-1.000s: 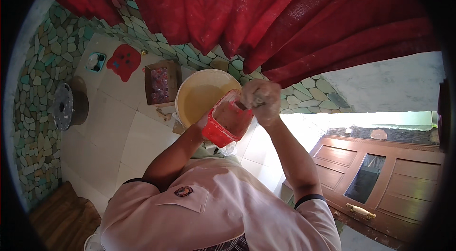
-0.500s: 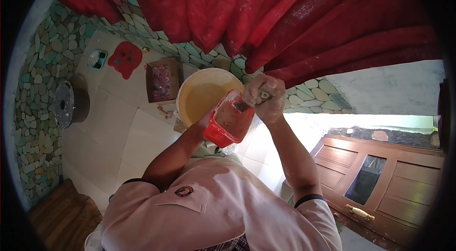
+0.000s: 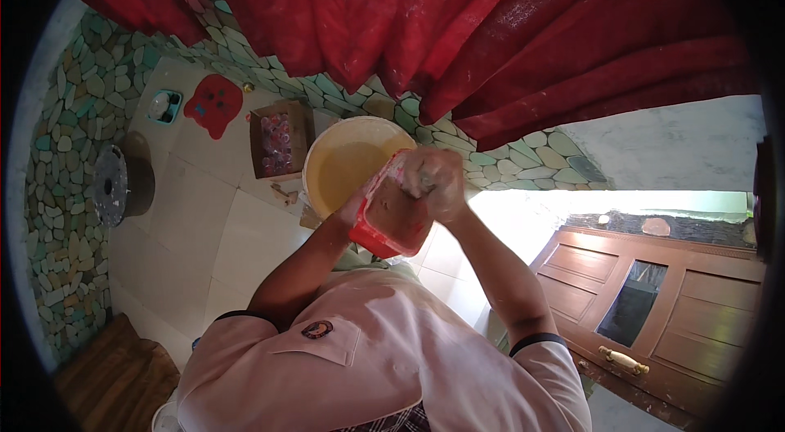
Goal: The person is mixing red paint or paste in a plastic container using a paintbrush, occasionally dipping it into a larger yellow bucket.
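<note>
I hold a red plastic container point(image 3: 383, 234) with greyish-brown paste inside at its left side, with my left hand point(image 3: 353, 205) closed on it and partly hidden. My right hand point(image 3: 433, 179) is closed round the handle of a scraper-like tool, slightly blurred, over the container's upper right; the blade is mostly hidden. Just behind both hands stands a wide cream bucket point(image 3: 325, 146) holding yellowish liquid.
Red curtains point(image 3: 523, 23) hang above a stone-mosaic wall. On the tiled floor lie a cardboard box point(image 3: 295, 125) of small bottles, a red animal-shaped piece point(image 3: 214, 105), a teal tray point(image 3: 174, 105) and a dark round spool point(image 3: 124, 187). A wooden door point(image 3: 703, 309) is at right.
My right hand with the tool has moved down and left, further into the red container, from where it was half a second ago. The container stays in my left hand.
</note>
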The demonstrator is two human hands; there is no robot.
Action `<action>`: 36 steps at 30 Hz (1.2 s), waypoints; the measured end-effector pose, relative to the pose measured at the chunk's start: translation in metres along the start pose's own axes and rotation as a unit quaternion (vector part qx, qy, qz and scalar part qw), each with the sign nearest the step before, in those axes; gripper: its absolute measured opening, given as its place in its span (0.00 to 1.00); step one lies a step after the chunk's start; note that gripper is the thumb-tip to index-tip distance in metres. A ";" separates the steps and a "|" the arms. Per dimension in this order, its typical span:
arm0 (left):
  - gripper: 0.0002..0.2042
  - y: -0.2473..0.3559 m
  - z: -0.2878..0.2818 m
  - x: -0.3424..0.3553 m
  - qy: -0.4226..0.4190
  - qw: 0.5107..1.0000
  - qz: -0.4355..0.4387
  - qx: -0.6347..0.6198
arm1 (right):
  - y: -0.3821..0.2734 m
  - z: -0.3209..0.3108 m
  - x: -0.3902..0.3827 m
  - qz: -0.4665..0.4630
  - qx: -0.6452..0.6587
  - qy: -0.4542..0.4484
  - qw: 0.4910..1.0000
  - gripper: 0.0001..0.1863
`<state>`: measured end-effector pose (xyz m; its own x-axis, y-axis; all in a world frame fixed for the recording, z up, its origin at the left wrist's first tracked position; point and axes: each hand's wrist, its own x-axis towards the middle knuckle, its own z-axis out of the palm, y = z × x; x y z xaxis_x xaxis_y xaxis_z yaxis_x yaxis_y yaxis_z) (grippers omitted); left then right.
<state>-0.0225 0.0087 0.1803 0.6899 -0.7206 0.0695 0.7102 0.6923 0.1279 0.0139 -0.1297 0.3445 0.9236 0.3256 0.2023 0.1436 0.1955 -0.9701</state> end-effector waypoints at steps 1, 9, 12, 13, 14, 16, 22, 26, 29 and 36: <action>0.23 -0.007 -0.019 0.003 0.085 0.994 0.011 0.066 | 0.007 0.000 -0.004 0.004 -0.049 -0.012 0.999 0.35; 0.24 0.001 0.001 0.002 0.044 0.998 -0.019 -0.051 | -0.019 -0.008 0.003 0.014 -0.007 0.031 0.999 0.32; 0.27 0.008 0.030 -0.001 0.166 0.979 -0.028 0.113 | -0.029 -0.009 0.004 0.016 0.135 0.015 0.991 0.30; 0.26 0.005 0.024 0.001 0.159 0.979 -0.021 0.123 | -0.020 -0.008 0.000 0.013 0.133 0.018 0.991 0.30; 0.26 0.001 0.014 0.001 0.154 0.979 -0.012 0.133 | -0.006 -0.003 -0.003 0.020 0.076 0.029 0.996 0.30; 0.25 -0.005 0.001 0.003 0.145 0.978 0.007 0.153 | 0.000 -0.002 -0.007 0.023 -0.021 0.016 0.999 0.32; 0.25 0.008 0.025 0.001 0.048 0.998 -0.027 0.018 | -0.038 -0.012 0.009 -0.036 0.117 0.000 0.992 0.34; 0.21 0.004 0.049 0.009 0.028 0.945 0.017 0.325 | -0.009 -0.001 0.001 -0.015 0.016 0.030 0.999 0.31; 0.16 0.001 0.054 0.012 0.003 0.713 0.083 0.696 | -0.002 -0.008 0.002 -0.059 0.018 0.015 0.998 0.35; 0.23 0.005 -0.004 0.005 0.133 0.991 -0.030 0.017 | -0.023 -0.004 0.003 -0.029 -0.007 0.007 1.000 0.37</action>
<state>-0.0153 0.0084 0.1772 0.6616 -0.7223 -0.2014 0.7496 0.6430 0.1569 0.0152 -0.1374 0.3670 0.9186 0.3000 0.2572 0.2026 0.2011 -0.9584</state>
